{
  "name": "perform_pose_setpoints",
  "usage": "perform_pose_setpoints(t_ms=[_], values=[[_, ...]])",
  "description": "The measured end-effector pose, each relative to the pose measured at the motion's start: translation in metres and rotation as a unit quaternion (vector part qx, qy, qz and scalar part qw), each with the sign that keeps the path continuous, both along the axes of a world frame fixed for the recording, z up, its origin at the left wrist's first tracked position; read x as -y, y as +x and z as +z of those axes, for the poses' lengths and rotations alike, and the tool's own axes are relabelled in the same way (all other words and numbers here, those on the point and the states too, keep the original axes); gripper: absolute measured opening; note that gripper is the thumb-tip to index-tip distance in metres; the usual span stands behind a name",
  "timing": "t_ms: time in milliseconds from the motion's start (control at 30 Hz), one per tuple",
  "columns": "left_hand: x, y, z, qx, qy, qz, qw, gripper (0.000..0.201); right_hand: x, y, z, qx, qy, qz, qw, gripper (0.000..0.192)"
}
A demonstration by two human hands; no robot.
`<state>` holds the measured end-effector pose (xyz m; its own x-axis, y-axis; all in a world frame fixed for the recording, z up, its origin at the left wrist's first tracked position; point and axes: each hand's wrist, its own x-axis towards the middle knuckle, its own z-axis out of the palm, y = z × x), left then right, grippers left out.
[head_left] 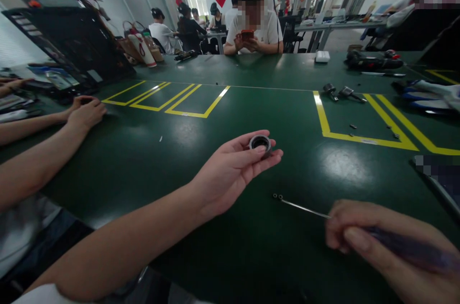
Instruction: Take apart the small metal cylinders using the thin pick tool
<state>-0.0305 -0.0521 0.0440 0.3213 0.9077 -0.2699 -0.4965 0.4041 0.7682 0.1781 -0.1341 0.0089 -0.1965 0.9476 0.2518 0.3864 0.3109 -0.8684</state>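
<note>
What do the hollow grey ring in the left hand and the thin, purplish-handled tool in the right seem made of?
Hollow grey ring: probably satin metal, from its even grey rim. Thin silvery shaft: likely polished metal, shining along its length. Dark purplish handle: perhaps smooth plastic; blur leaves this open.

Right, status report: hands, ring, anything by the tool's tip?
Left hand holding grey ring. Right hand gripping tool. Two small round parts right by its tip.

Left hand (235, 162) holds a collar (259, 138), right hand (381, 216) a tool (305, 208), tip beside two rings (281, 197) at the collar's five o'clock.
</note>
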Motion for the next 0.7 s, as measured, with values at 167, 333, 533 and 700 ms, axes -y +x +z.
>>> perform_pose_setpoints(t_ms=[167, 333, 533, 700], values=[[-0.016, -0.008, -0.001, -0.008, 0.046, 0.083, 0.995, 0.028, 0.003, -0.02, -0.001, 0.201, 0.144, 0.289, 0.925, 0.011], [-0.019, -0.007, -0.003, -0.02, 0.052, 0.088, 0.995, 0.025, -0.005, -0.027, -0.02, 0.303, 0.141, 0.272, 0.902, 0.008], [-0.018, -0.004, -0.008, -0.027, 0.054, 0.076, 0.995, 0.026, -0.029, -0.017, -0.032, 0.303, 0.084, 0.199, 0.928, 0.013], [-0.017, -0.004, -0.012, -0.043, 0.073, 0.06, 0.995, 0.028, -0.024, -0.01, -0.022, 0.188, 0.071, 0.173, 0.964, 0.025]])
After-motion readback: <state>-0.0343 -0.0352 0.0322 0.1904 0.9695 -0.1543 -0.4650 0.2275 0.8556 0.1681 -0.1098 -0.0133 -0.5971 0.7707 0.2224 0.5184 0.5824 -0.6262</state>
